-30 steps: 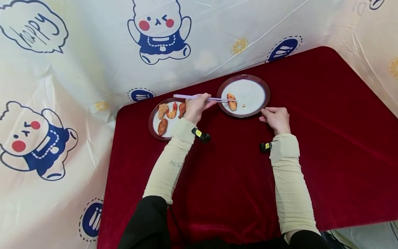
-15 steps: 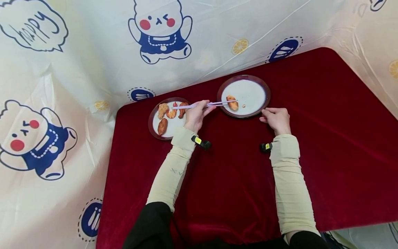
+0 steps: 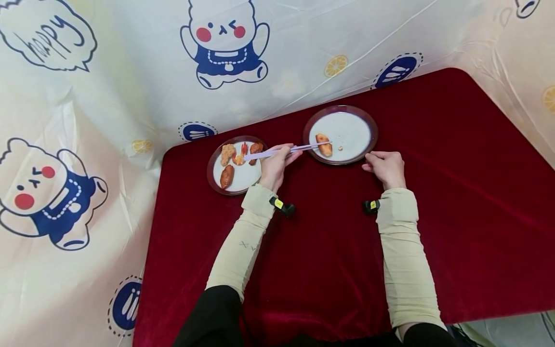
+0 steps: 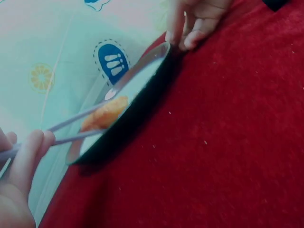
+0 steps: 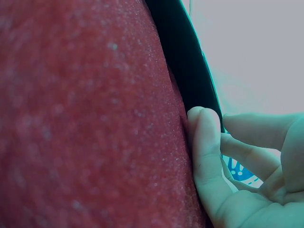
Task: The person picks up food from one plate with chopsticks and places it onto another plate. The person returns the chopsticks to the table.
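Note:
My left hand (image 3: 275, 167) grips a pair of lilac chopsticks (image 3: 299, 148), which reach over the rim of the right-hand plate (image 3: 353, 126). Their tips lie at a golden-brown piece of food (image 3: 323, 146), perhaps a chicken wing; in the left wrist view the two sticks straddle this food piece (image 4: 105, 114). Whether it is lifted off the plate I cannot tell. At the plate's near right edge, my right hand (image 3: 385, 167) pinches the rim between thumb and fingers. The right wrist view shows those fingers (image 5: 207, 133) against the dark plate edge (image 5: 187, 57).
A second brown-rimmed plate (image 3: 234, 185) sits to the left, partly behind the left hand. It bears a fried chicken piece (image 3: 227, 154), a shrimp (image 3: 239, 158), a drumstick (image 3: 256, 153) and a brown wing (image 3: 227, 177). A printed curtain (image 3: 303, 29) borders the red-covered table (image 3: 329, 260).
The rear ends of the chopsticks have swung toward me, and the left hand has come slightly nearer. The food piece has turned a little on the plate. My right hand stays at the rim.

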### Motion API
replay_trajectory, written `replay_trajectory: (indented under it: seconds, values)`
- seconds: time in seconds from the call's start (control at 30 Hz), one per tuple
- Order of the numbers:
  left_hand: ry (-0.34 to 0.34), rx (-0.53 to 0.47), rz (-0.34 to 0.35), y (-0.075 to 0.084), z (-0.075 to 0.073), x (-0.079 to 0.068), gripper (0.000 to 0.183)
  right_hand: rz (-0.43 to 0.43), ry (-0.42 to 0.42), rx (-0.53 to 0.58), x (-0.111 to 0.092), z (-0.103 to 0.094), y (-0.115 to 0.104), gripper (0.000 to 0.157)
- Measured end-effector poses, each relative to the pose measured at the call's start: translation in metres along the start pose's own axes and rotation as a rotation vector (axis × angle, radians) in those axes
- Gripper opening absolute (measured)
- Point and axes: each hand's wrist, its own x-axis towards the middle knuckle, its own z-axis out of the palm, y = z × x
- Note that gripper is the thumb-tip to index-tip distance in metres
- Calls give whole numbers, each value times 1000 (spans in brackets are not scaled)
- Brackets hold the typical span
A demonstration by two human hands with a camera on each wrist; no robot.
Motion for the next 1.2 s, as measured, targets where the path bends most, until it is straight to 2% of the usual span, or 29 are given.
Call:
replay_trajectory:
  seconds: [0.13, 0.37, 0.63, 0.8, 0.97, 1.2]
  values:
    - [-33, -10, 30, -3, -2, -1, 33, -4, 8, 6, 0, 0, 0, 40]
    - [-48, -28, 47, -4, -2, -2, 34, -4, 6, -3, -1, 0, -1, 40]
    - [-47, -36, 27, -3, -2, -3, 32, -3, 10, 3, -1, 0, 0, 40]
    - [-93, 27, 2, 3, 0, -2, 26, -3, 14, -1, -1, 0, 0, 40]
    - [-154, 118, -23, 8, 3, -2, 28, 2, 8, -12, -1, 0, 0, 40]
    - [-150, 191, -40, 14, 7, -3, 28, 2, 7, -12, -1, 0, 0, 40]
